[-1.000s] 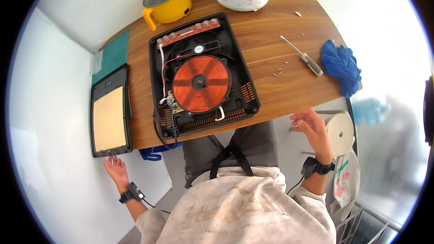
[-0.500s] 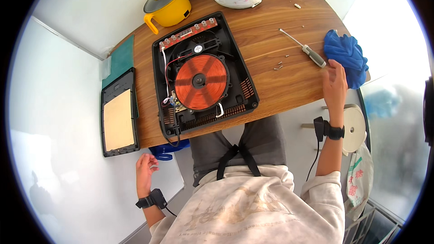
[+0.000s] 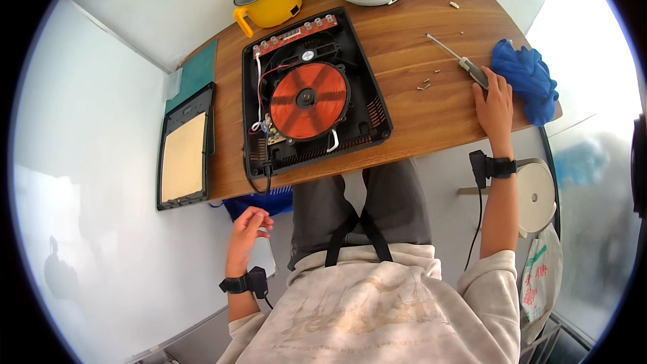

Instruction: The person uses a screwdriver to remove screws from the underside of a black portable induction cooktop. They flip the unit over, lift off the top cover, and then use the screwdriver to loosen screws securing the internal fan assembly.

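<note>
At left, the flat black panel (image 3: 185, 148) lies at the table edge, with the left hand (image 3: 250, 224) off the near edge, empty, fingers loosely curled. The opened black housing (image 3: 360, 98) sits at left-centre, coil (image 3: 323, 104) exposed. At right, the right hand (image 3: 495, 102) touches the screwdriver (image 3: 474, 73) handle, its closure indeterminable; the step appears to be tool pickup, calling next for a firm handle grip.

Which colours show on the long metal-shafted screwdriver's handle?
The screwdriver handle is off-white near the shaft, dark grey toward the right hand; clearest in the head view.
</note>
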{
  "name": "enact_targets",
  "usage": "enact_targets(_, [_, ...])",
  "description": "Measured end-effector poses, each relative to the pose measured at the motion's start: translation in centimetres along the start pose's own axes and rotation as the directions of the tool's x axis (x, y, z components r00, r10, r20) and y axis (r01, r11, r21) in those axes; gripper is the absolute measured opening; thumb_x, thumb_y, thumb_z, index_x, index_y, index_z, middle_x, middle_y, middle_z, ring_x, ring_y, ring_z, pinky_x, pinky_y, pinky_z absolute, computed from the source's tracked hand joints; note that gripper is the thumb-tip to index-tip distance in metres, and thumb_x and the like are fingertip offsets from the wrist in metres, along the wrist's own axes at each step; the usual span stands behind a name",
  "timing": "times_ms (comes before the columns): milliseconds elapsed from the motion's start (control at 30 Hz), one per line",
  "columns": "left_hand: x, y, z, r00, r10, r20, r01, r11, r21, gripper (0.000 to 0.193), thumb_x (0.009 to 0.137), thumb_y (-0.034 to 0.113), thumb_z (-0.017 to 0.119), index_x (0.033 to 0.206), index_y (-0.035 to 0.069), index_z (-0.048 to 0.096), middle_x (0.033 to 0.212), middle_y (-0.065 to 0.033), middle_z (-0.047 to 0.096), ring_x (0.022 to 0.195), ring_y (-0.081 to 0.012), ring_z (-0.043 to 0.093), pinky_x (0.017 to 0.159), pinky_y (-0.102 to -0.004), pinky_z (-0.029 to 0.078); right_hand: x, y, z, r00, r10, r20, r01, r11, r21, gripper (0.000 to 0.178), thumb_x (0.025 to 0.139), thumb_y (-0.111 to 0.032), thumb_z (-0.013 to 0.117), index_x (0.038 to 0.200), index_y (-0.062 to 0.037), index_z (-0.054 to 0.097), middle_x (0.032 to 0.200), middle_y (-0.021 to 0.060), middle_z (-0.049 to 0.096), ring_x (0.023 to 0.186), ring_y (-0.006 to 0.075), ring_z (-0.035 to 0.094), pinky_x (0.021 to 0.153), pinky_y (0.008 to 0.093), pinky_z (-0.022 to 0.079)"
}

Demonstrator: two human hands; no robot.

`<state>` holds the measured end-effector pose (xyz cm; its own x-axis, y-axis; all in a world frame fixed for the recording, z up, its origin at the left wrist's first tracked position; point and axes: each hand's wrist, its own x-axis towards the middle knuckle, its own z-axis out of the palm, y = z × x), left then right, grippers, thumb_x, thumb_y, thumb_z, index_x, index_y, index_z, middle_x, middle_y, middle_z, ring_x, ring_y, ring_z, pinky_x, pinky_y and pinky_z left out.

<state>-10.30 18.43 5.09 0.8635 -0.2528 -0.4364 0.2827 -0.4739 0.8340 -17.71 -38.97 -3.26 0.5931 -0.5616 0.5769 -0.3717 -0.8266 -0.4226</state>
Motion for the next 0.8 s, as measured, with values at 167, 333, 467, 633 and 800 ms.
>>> enact_targets(167, [-1.7, -1.4, 0.8, 0.999, 0.040, 0.012, -0.040, 0.999, 0.005, 0.019, 0.106, 0.023, 0.055, 0.106, 0.007, 0.064, 0.097, -0.0045, 0.068, 0.088, -0.0139, 0.066, 0.074, -0.0284, 0.054, -0.1, 0.0, -0.1, 1.000, 0.007, 0.006, -0.007, 1.000, 0.028, 0.035, 0.097, -0.015, 0.063, 0.132, -0.0106, 0.060, 0.123, 0.0138, 0.064, 0.111, 0.0374, 0.058, 0.096, 0.0447, 0.049])
enact_targets(333, [-2.6, -1.8, -0.1, 0.997, 0.075, -0.021, -0.075, 0.997, -0.003, 0.019, 0.106, 0.022, 0.054, 0.107, 0.006, 0.064, 0.096, -0.0048, 0.068, 0.087, -0.0138, 0.066, 0.073, -0.0286, 0.054, -0.1, 0.4, 0.0, 1.000, -0.017, 0.000, 0.017, 1.000, 0.010, 0.035, 0.098, -0.015, 0.063, 0.132, -0.0100, 0.059, 0.122, 0.0137, 0.064, 0.109, 0.0375, 0.058, 0.096, 0.0449, 0.048])
enact_targets(467, [-2.5, -0.6, -0.3, 0.990, 0.134, -0.042, -0.133, 0.991, 0.019, 0.018, 0.106, 0.023, 0.054, 0.105, 0.006, 0.062, 0.094, -0.0038, 0.066, 0.086, -0.0129, 0.064, 0.072, -0.0275, 0.053, -0.1, 0.6, 0.0, 1.000, -0.016, 0.008, 0.015, 1.000, 0.010, 0.035, 0.097, -0.015, 0.062, 0.132, -0.0093, 0.060, 0.123, 0.0136, 0.064, 0.109, 0.0375, 0.058, 0.096, 0.0449, 0.048])
enact_targets(633, [-0.7, 1.4, 0.5, 0.972, 0.223, -0.072, -0.221, 0.974, 0.040, 0.019, 0.107, 0.023, 0.054, 0.103, 0.007, 0.062, 0.093, -0.0025, 0.066, 0.086, -0.0112, 0.063, 0.071, -0.0255, 0.052, -0.2, 0.7, 0.3, 1.000, -0.017, 0.004, 0.017, 1.000, 0.013, 0.035, 0.097, -0.015, 0.062, 0.131, -0.0095, 0.060, 0.122, 0.0139, 0.064, 0.109, 0.0376, 0.058, 0.096, 0.0451, 0.048])
enact_targets(800, [1.1, 2.4, 0.7, 0.940, 0.326, -0.099, -0.322, 0.945, 0.054, 0.019, 0.107, 0.024, 0.054, 0.102, 0.007, 0.062, 0.094, -0.0017, 0.066, 0.087, -0.0099, 0.063, 0.070, -0.0253, 0.052, -0.1, 0.6, 0.1, 1.000, -0.019, 0.009, 0.019, 1.000, 0.010, 0.036, 0.097, -0.015, 0.062, 0.133, -0.0102, 0.059, 0.121, 0.0142, 0.063, 0.109, 0.0381, 0.057, 0.097, 0.0453, 0.048])
